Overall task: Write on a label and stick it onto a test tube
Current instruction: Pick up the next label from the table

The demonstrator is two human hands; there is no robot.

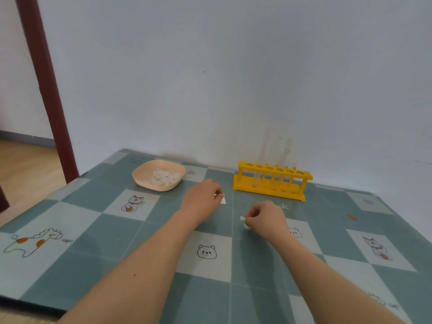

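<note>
My left hand (203,199) rests on the table's middle, fingers pinched on a small white paper piece (223,199). My right hand (266,218) is a little nearer and to the right, pinching another small white label piece (243,221) that sticks out to its left. Behind them a yellow test tube rack (271,181) stands near the wall with clear test tubes (257,176) in it. One tall tube (288,152) carries a small label near its top. No pen is visible.
A peach bowl (159,175) with white bits stands at the back left. The table has a teal and white checked cloth (112,230) with animal drawings. A white wall runs behind; a dark red post (49,90) stands at left.
</note>
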